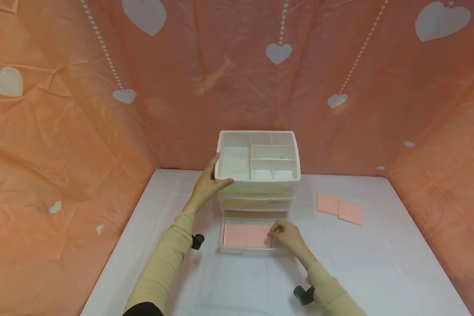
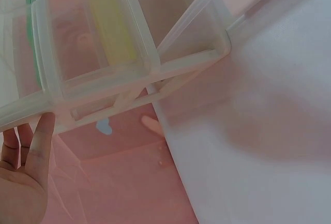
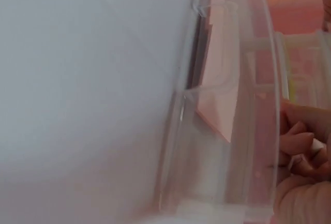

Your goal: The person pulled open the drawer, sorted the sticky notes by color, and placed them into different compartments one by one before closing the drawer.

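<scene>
A white plastic drawer organiser (image 1: 256,175) stands at the back middle of the table, its top tray split into several compartments. My left hand (image 1: 215,175) rests flat against its left front corner, thumb on the front rim; the left wrist view has the straight fingers (image 2: 36,141) against the organiser (image 2: 103,84). The clear bottom drawer (image 1: 237,251) is pulled out, with pink note pads (image 1: 245,235) lying in it. My right hand (image 1: 276,230) reaches into the drawer's right part, curled fingers pinching a pad's right edge. In the right wrist view the curled fingers (image 3: 302,151) lie beside a pink pad (image 3: 217,105).
Two more pink pads (image 1: 339,209) lie side by side on the white table (image 1: 399,263) to the right of the organiser. Orange cloth with white hearts (image 1: 63,131) walls in the back and both sides. The middle drawers hold yellowish and green things.
</scene>
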`<state>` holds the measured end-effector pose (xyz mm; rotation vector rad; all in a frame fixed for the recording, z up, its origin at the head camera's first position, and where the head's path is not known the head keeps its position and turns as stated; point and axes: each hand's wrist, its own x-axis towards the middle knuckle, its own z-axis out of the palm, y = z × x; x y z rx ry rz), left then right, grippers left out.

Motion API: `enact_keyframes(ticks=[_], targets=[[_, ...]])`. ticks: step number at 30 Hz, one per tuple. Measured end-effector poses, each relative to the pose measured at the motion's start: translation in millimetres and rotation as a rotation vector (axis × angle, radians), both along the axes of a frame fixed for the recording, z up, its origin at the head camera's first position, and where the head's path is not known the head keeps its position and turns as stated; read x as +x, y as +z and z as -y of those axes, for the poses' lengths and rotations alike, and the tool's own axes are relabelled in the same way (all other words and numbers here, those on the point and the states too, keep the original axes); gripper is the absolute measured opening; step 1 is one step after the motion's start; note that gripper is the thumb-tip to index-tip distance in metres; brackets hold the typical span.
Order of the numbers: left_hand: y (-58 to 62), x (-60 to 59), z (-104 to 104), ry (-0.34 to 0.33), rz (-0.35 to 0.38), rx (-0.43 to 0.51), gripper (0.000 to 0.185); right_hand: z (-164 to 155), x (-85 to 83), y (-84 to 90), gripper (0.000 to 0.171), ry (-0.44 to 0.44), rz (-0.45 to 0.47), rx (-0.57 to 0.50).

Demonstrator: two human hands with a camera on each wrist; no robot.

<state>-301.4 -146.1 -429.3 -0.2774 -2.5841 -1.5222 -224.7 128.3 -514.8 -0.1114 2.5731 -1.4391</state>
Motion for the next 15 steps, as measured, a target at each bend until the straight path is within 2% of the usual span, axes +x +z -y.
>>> enact_keyframes(ticks=[7, 15], targets=[[-0.4, -0.3, -0.7, 0.009, -0.001, -0.005, 0.093, -22.0, -6.6, 7.0, 0.014, -0.045, 0.019, -0.080], [-2.2, -1.2, 0.4, 0.004, 0.001, -0.008, 0.093, -62.2, -15.3, 15.2, 0.025, -0.131, 0.038, -0.094]])
